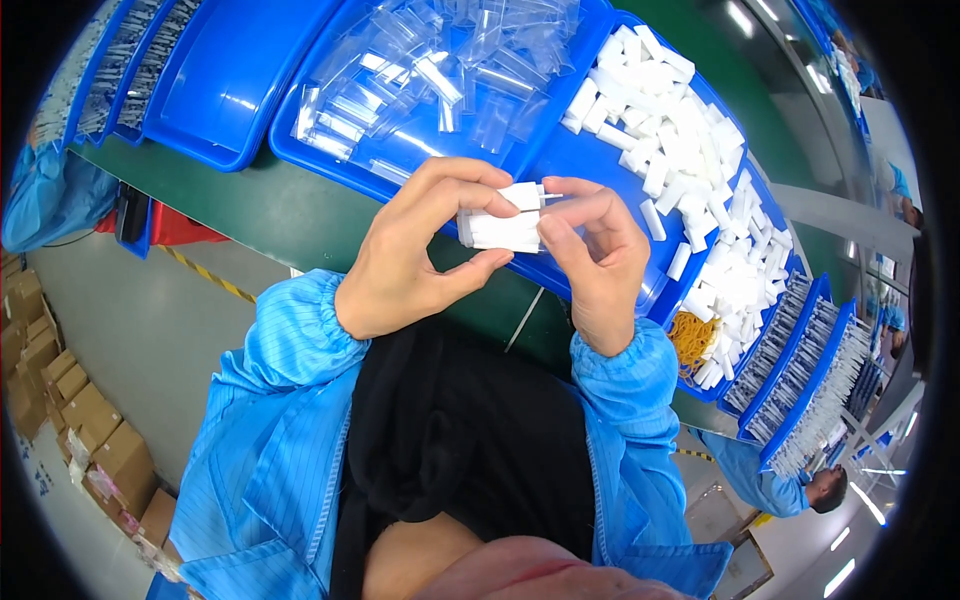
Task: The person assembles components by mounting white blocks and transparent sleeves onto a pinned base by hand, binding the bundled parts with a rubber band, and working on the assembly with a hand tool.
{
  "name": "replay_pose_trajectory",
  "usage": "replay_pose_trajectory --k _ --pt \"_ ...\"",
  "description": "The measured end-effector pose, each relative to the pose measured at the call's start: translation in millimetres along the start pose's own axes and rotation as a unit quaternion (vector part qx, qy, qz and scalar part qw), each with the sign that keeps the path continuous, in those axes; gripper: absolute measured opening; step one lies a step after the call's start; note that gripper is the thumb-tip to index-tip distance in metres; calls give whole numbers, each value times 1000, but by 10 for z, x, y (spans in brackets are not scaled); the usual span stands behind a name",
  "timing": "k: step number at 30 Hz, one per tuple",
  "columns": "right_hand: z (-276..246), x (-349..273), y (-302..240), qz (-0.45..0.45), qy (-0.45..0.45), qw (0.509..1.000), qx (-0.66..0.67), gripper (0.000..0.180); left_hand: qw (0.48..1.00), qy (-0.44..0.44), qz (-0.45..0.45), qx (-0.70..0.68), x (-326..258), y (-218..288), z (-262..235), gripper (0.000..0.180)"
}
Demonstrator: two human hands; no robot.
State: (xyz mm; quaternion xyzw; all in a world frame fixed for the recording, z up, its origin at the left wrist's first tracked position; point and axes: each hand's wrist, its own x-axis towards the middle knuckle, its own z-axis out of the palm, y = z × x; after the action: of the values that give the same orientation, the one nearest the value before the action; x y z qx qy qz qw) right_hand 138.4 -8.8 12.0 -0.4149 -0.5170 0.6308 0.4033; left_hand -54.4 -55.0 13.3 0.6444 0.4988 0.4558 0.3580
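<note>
In front of my chest, over the near edge of the blue trays, I hold a small bundle of white rectangular pieces (505, 232), side by side. My left hand (405, 245) curls round its left end, fingers on top and thumb below. My right hand (603, 250) grips the right end between bent fingers and thumb. Thin pin-like ends stick out toward my right fingers; their kind is too small to tell. Behind the bundle a blue tray (285, 130) holds many clear plastic sleeves (430, 85). To the right, loose white blocks (690, 150) are heaped in another blue tray (590, 160).
Yellow rubber bands (692, 338) lie beside white pieces at the right. Racks of small parts (800, 370) stand at the far right, others (120, 70) at the far left by a bare blue tray (225, 80). Cardboard boxes (95, 410) line the floor; a co-worker (770, 485) is at lower right.
</note>
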Motion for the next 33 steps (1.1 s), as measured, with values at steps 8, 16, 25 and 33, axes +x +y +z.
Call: replay_pose_trajectory --k 8,16,25,33 --pt "98 -11 79 -153 -33 969 -190 14 999 1 -40 -28 -49 -32 -96 35" --pt "135 295 -44 -180 -95 942 -268 15 996 56 -55 -47 -218 -249 -353 30" --pt "402 852 29 -327 -160 610 -704 23 988 134 -63 -49 -266 -307 -424 27" --pt "360 854 -16 -318 -147 811 -469 37 972 139 -105 -156 -290 -322 -439 24"
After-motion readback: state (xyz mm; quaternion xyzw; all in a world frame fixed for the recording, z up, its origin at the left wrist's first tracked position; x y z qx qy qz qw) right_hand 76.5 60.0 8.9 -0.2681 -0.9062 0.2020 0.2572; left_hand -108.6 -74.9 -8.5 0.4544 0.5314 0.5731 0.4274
